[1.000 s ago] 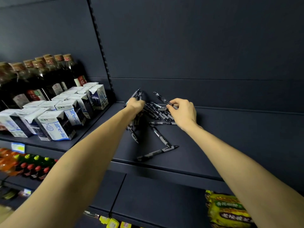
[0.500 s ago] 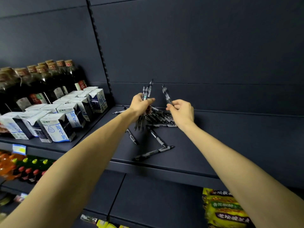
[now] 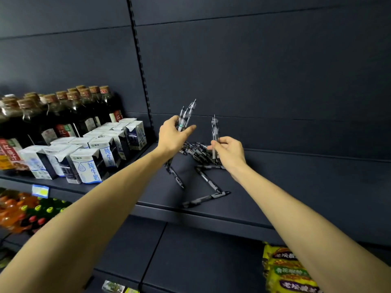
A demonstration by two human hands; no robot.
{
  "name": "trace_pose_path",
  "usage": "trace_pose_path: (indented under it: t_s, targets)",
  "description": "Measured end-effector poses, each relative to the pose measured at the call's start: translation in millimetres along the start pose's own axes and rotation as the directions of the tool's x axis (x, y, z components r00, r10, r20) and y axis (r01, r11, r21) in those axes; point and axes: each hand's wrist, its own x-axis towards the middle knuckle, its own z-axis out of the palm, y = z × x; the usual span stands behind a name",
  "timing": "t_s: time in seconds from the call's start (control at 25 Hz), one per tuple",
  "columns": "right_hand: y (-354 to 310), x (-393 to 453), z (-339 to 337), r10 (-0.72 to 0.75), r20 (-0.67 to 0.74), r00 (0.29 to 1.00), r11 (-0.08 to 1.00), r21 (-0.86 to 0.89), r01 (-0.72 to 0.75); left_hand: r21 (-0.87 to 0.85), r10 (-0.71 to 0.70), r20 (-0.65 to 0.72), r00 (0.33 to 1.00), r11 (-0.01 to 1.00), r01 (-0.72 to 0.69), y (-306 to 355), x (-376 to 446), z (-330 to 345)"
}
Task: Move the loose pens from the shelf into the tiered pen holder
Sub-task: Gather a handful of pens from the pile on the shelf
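Observation:
My left hand (image 3: 172,135) grips a bunch of clear-barrelled pens (image 3: 186,115), tips up, above the dark shelf (image 3: 296,187). To its right, my right hand (image 3: 229,152) pinches a single pen (image 3: 214,130) held upright. Between and behind the hands lies a heap of loose pens (image 3: 195,150) on the shelf. Three more pens lie nearer the front: one at the left (image 3: 176,176), one in the middle (image 3: 208,180), and one across the front edge (image 3: 206,199). No tiered pen holder is in view.
White milk cartons (image 3: 88,163) and dark bottles (image 3: 63,115) fill the left shelf section, beyond an upright slotted rail (image 3: 140,66). Drink bottles (image 3: 23,212) stand on the lower left shelf. Yellow snack packets (image 3: 289,271) sit lower right.
Both hands have risen from the heap, the left lifting its bunch of pens upright, the right raising one pen to vertical. The view has tilted slightly upward.

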Motion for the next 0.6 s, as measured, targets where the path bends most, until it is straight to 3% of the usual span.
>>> trace_pose_path:
  t_s: [0.2,0.44,0.6]
  targets:
    - [-26.7,-19.4,33.4,0.072,0.108,0.992,0.988,0.131,-0.086,-0.074,-0.014,-0.040,0.999,0.997,0.011,4.0,5.9,-60.6]
    - [-91.9,-50.4,127.3,0.033,0.129,0.991,0.989,0.136,-0.050,-0.218,0.008,-0.118,0.993,0.975,-0.034,-7.3,14.4,-187.2]
    - [-124.9,-77.8,204.1,-0.034,0.134,0.990,0.984,0.177,0.009,-0.162,0.065,-0.174,0.983,0.982,-0.094,-26.6,14.6,-269.1]
